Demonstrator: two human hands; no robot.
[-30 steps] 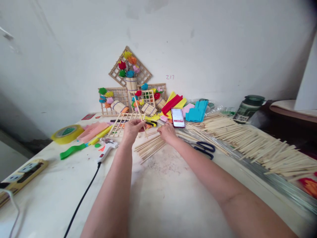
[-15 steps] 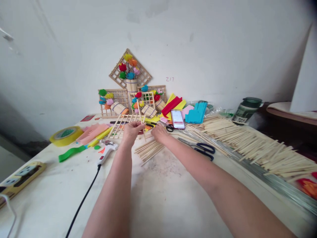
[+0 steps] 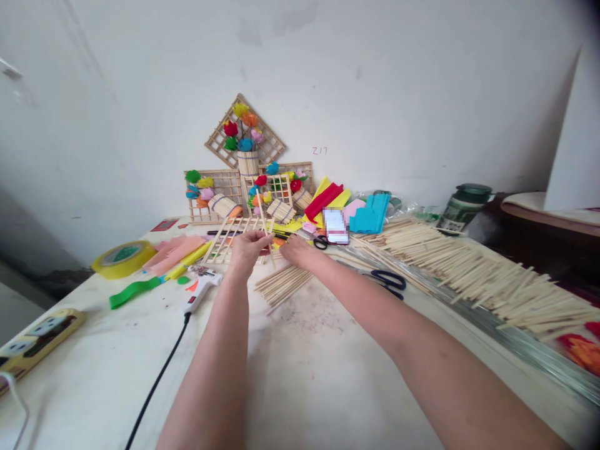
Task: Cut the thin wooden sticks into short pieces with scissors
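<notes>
My left hand [image 3: 250,249] is closed, thumb and fingertips pinching a thin wooden stick [image 3: 259,203] that stands nearly upright. Just to its right is my right hand [image 3: 295,250], its fingers bent and bunched; what they hold, if anything, is hidden. Behind and left of my left hand lies a lattice of wooden sticks [image 3: 224,240]. Below my right hand, a row of loose sticks [image 3: 284,287] rests on the table. Black-handled scissors [image 3: 320,242] lie just beyond my right hand.
A glue gun [image 3: 202,292] with a black cord and yellow tape [image 3: 124,258] lie left. Lattice panels with paper flowers [image 3: 246,131] lean on the wall. Right are a phone [image 3: 336,226], blue-handled scissors [image 3: 389,279], many sticks [image 3: 469,269] and a dark green jar [image 3: 465,206].
My right hand has moved slightly left, closer to my left hand. My left hand still pinches the upright stick. The whole view has shifted a little.
</notes>
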